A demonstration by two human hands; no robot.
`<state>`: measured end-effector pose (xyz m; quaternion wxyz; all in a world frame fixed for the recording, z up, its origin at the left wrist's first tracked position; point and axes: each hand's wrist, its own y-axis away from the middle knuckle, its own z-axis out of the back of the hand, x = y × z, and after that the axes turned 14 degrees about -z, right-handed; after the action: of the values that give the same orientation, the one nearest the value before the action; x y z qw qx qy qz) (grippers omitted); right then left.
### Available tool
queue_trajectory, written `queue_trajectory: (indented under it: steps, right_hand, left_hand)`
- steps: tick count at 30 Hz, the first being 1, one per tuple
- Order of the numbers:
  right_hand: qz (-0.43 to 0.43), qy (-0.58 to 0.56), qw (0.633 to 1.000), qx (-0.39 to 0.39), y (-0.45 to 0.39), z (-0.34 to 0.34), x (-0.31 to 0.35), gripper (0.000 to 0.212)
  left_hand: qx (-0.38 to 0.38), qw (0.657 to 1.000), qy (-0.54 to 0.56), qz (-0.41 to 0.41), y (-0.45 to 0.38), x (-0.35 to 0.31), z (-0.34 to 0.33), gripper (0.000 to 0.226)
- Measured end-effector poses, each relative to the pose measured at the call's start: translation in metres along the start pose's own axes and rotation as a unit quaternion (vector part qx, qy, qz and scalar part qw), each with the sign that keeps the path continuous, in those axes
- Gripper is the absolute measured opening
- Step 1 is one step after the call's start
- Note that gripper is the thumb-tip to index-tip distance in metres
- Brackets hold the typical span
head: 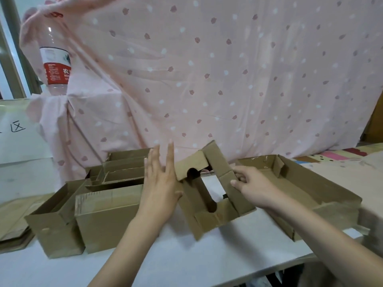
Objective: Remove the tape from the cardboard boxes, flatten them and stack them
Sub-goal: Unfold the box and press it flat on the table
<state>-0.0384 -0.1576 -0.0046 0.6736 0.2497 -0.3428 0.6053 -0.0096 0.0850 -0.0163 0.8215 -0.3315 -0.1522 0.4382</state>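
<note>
The biggest risk is judged to lie with the half-collapsed cardboard piece (209,191) at the middle of the counter (186,255): its cut-out panels stand at odd angles, and if it is pressed down against the wrong fold, a panel could be torn or buckled instead of laid flat. One upright wall of it is pinched by the right hand (251,186), fingers curled round the edge, while the left hand (160,183) is held with straight, spread fingers against its left side, nothing being gripped. A sideways push from that flat palm could also shove the open boxes (83,212) just beside it on the left. The shallow tray box (298,189) on the right reaches close to the counter's front edge and could be nudged off by the right forearm. No tape can be made out on the piece in hand.

The counter is white and smooth. A pink dotted cloth (207,69) is hung behind it, draped around a water bottle (56,65) at the left. Flat cardboard (12,230) lies at the far left, below a white sheet of paper (18,141) with handwriting.
</note>
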Motion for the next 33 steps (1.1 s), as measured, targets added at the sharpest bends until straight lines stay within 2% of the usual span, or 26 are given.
queue_trajectory:
  steps: [2, 5, 7, 10, 12, 13, 15, 17, 20, 22, 23, 25, 26, 28, 30, 32, 33]
  right_hand:
    - [0.023, 0.041, 0.997, -0.053, 0.000, 0.003, 0.004, 0.029]
    - [0.075, 0.108, 0.986, -0.098, 0.006, 0.003, 0.005, 0.032]
    - [0.087, 0.141, 0.979, -0.122, 0.007, -0.004, -0.003, 0.033]
    - [0.088, 0.120, 0.978, -0.145, 0.009, -0.015, -0.016, 0.032]
    - [0.089, 0.066, 0.982, -0.151, 0.017, -0.021, -0.020, 0.034]
    - [0.083, 0.047, 0.982, -0.160, 0.020, -0.025, -0.023, 0.042]
    - [0.039, 0.042, 0.985, -0.165, 0.031, -0.035, -0.023, 0.085]
    - [-0.002, 0.027, 0.984, -0.174, 0.040, -0.045, -0.023, 0.122]
    - [-0.025, 0.009, 0.972, -0.235, 0.044, -0.048, -0.025, 0.133]
    - [-0.100, 0.031, 0.970, -0.218, 0.043, -0.042, -0.030, 0.125]
    - [-0.146, 0.040, 0.972, -0.179, 0.041, -0.037, -0.032, 0.108]
    - [-0.213, 0.049, 0.972, -0.082, 0.041, -0.026, -0.032, 0.035]
    - [-0.223, 0.030, 0.973, -0.046, 0.040, -0.022, -0.035, 0.013]
    - [-0.213, -0.050, 0.976, 0.007, 0.035, -0.015, -0.044, 0.001]
    - [-0.211, -0.152, 0.964, 0.046, 0.032, -0.009, -0.053, 0.022]
    - [-0.209, -0.258, 0.941, 0.063, 0.032, -0.005, -0.060, 0.023]
    - [-0.208, -0.301, 0.928, 0.071, 0.035, -0.002, -0.060, 0.021]
  left_hand:
    - [0.023, 0.999, 0.027, 0.000, -0.008, -0.005, -0.002, 0.127]
    - [0.084, 0.985, 0.121, 0.094, -0.013, -0.019, -0.007, 0.108]
    - [0.128, 0.974, 0.139, 0.127, -0.006, -0.025, -0.018, 0.101]
    - [0.196, 0.957, 0.142, 0.159, 0.009, -0.033, -0.032, 0.111]
    - [0.190, 0.949, 0.156, 0.196, 0.018, -0.036, -0.040, 0.102]
    - [0.172, 0.949, 0.161, 0.210, 0.021, -0.038, -0.042, 0.089]
    - [0.149, 0.953, 0.157, 0.209, 0.025, -0.043, -0.042, 0.060]
    - [0.152, 0.960, 0.143, 0.185, 0.027, -0.049, -0.042, 0.045]
    - [0.138, 0.959, 0.148, 0.198, 0.030, -0.050, -0.041, 0.038]
    - [0.113, 0.950, 0.190, 0.219, 0.033, -0.042, -0.042, 0.025]
    - [0.112, 0.947, 0.207, 0.217, 0.035, -0.040, -0.041, 0.022]
    - [0.122, 0.942, 0.234, 0.207, 0.040, -0.035, -0.038, 0.022]
    - [0.121, 0.935, 0.257, 0.213, 0.042, -0.034, -0.036, 0.025]
    - [0.112, 0.913, 0.309, 0.242, 0.049, -0.032, -0.032, 0.030]
    - [0.101, 0.875, 0.368, 0.298, 0.050, -0.028, -0.030, 0.028]
    - [0.074, 0.806, 0.449, 0.378, 0.047, -0.023, -0.027, 0.027]
    - [0.055, 0.765, 0.488, 0.416, 0.043, -0.021, -0.025, 0.033]
